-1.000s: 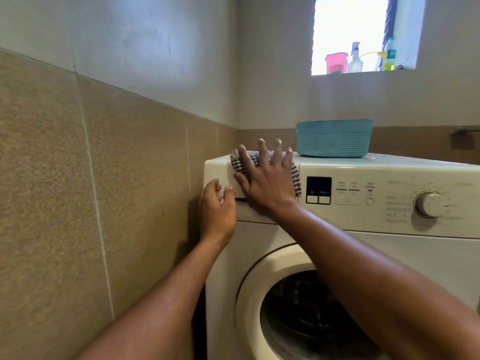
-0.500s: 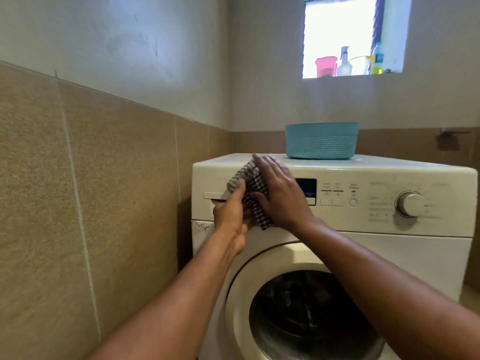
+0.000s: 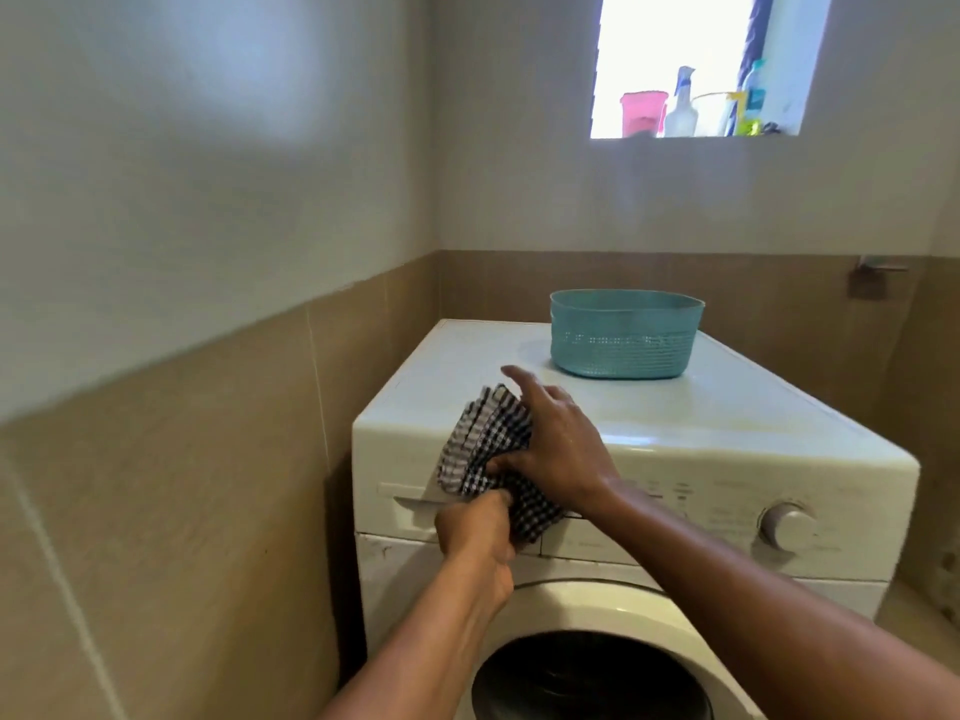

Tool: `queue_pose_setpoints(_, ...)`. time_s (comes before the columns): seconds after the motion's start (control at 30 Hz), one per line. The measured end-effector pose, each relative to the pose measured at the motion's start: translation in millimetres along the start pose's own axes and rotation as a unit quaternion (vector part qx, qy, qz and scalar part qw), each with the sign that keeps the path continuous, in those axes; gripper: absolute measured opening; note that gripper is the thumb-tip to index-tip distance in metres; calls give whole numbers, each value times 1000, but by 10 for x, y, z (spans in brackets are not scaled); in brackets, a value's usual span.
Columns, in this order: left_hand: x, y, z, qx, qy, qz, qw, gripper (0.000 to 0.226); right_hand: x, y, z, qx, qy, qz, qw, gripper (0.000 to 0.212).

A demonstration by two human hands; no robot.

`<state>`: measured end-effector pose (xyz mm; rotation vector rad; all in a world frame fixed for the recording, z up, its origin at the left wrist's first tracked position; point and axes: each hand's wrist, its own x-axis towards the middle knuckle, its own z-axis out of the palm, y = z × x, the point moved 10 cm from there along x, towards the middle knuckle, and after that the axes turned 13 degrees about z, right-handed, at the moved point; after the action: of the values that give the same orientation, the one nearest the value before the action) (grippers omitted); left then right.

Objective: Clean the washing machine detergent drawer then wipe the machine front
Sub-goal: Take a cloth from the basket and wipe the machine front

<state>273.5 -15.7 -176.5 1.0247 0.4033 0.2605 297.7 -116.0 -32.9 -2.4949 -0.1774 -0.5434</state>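
Observation:
A white front-loading washing machine (image 3: 727, 444) fills the lower right of the head view. Its detergent drawer (image 3: 410, 504) at the top left of the front panel looks pushed in. A black-and-white checked cloth (image 3: 483, 444) is bunched in front of the drawer's right part. My right hand (image 3: 561, 449) holds the cloth from the right, thumb curled under it and forefinger stretched out above. My left hand (image 3: 475, 527) pinches the cloth's lower edge from below.
A teal plastic basket (image 3: 626, 335) stands on the machine's top at the back. A tan tiled wall (image 3: 182, 485) runs close along the machine's left side. The round door (image 3: 587, 662) is below my arms, the dial (image 3: 787, 527) to the right. Bottles (image 3: 680, 106) line the window sill.
My right hand lifted the cloth off the drawer front and bunched it. My left hand left the machine's corner and took hold of the cloth's lower edge. The view rose above the machine's top.

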Motion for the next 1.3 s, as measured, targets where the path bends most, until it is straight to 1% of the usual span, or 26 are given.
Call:
queue_pose_setpoints(0.07, -109, 127, 124, -17, 23, -35, 999, 25, 88, 38, -92, 19, -13, 38, 999, 107)
queue_pose_setpoints(0.13, -229, 272, 267, -11, 41, -55, 998, 23, 181, 134, -285, 55, -4, 88, 995, 103)
queue_pose_setpoints(0.2, -358, 423, 425, 11, 35, -69, 997, 18, 226, 279, -515, 126, 1, 146, 981, 97)
queue_pose_setpoints(0.23, -406, 511, 532, 24, 18, -71, 997, 17, 242, 378, -620, 191, -10, 187, 964, 93)
queue_pose_setpoints(0.27, -469, 619, 647, 37, -5, -69, 997, 16, 239, 498, -694, 273, -31, 237, 932, 88)
queue_pose_setpoints(0.3, -533, 756, 758, 52, -32, -59, 996, 16, 211, 596, -745, 360, -56, 283, 887, 84)
queue_pose_setpoints(0.37, -630, 1071, 978, 83, -97, -21, 992, 17, 146, 732, -857, 509, -92, 355, 779, 77)
queue_pose_setpoints(0.4, -682, 1226, 1082, 91, -129, -9, 987, 19, 111, 730, -943, 560, -111, 377, 729, 73)
queue_pose_setpoints(0.43, -748, 1382, 1187, 93, -161, -6, 983, 21, 69, 675, -1063, 596, -133, 392, 688, 67)
queue_pose_setpoints(0.5, -885, 1642, 1369, 89, -217, -20, 972, 26, -31, 543, -1305, 632, -174, 411, 633, 54)
queue_pose_setpoints(0.53, -954, 1779, 1469, 83, -242, -37, 966, 28, -59, 492, -1463, 650, -180, 423, 606, 53)
queue_pose_setpoints(0.6, -1100, 2061, 1663, 67, -290, -69, 952, 29, -63, 382, -1781, 704, -181, 424, 541, 72)
queue_pose_setpoints(0.63, -1173, 2193, 1758, 67, -314, -82, 944, 29, -61, 266, -1937, 733, -197, 416, 501, 76)
queue_pose_setpoints(0.67, -1232, 2312, 1844, 68, -335, -91, 935, 29, -56, 115, -2069, 753, -222, 407, 467, 74)
queue_pose_setpoints(0.7, -1298, 2437, 1937, 73, -355, -101, 926, 29, -57, -28, -2199, 761, -251, 401, 445, 72)
queue_pose_setpoints(0.73, -1369, 2542, 2021, 77, -374, -116, 917, 29, -79, -129, -2284, 753, -279, 403, 440, 73)
queue_pose_setpoints(0.8, -1530, 2701, 2177, 83, -415, -147, 894, 33, -151, -310, -2443, 716, -323, 406, 467, 75)
queue_pose_setpoints(0.87, -1648, 2809, 2283, 94, -443, -162, 877, 33, -217, -484, -2589, 688, -333, 405, 501, 65)
queue_pose_setpoints(0.93, -1692, 2887, 2335, 94, -445, -169, 875, 39, -216, -573, -2731, 678, -296, 411, 533, 47)
queue_pose_setpoints(1.0, -1673, 2897, 2368, 69, -430, -173, 884, 56, -171, -588, -2797, 687, -259, 399, 549, 37)
queue_pose_setpoints(1.07, -1632, 2888, 2370, 16, -396, -173, 902, 63, -114, -571, -2800, 710, -217, 388, 546, 37)
queue_pose_setpoints(1.13, -1642, 2801, 2365, -46, -369, -188, 909, 58, -34, -467, -2727, 732, -175, 382, 536, 43)
queue_pose_setpoints(1.17, -1684, 2718, 2373, -69, -362, -206, 907, 55, 17, -401, -2693, 736, -157, 378, 539, 46)
queue_pose_setpoints(1.2, -1698, 2604, 2380, -72, -352, -219, 907, 51, 80, -320, -2650, 731, -141, 377, 551, 47)
queue_pose_setpoints(1.23, -1674, 2476, 2379, -58, -340, -222, 912, 47, 131, -196, -2592, 711, -123, 387, 574, 46)
queue_pose_setpoints(1.3, -1492, 2225, 2368, 5, -299, -204, 932, 38, 209, 113, -2506, 630, -94, 431, 639, 39)
